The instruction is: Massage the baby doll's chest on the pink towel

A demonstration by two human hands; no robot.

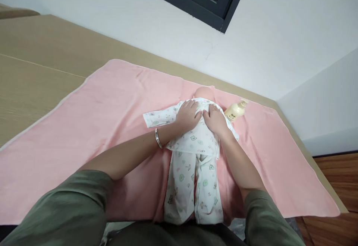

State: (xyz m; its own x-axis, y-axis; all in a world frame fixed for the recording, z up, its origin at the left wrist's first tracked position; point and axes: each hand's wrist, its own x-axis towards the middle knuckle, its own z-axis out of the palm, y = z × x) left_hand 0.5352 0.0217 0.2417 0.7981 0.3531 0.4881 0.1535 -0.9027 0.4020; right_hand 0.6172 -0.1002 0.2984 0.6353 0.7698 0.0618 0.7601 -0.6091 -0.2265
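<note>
A baby doll (pixel 204 92) dressed in white lies lengthwise in front of me, its bare rounded head at the far end. Its white printed shirt (pixel 195 141) has a pattern of small green and pink figures, and the trousers (pixel 181 186) match. My left hand (pixel 188 116) rests flat on the left side of the shirt's upper part, fingers stretched toward the head. On the other side, my right hand (pixel 216 120) lies on the shirt in the same way. The thumbs point toward each other, slightly apart. One sleeve (pixel 159 117) extends to the left.
Just right of the doll a cream-coloured pump bottle (pixel 235 110) lies tilted on the pink blanket (pixel 92 126). Under the blanket is a light wooden table (pixel 36 63). A white wall (pixel 173 33) with a dark window frame (pixel 190 5) borders its far edge.
</note>
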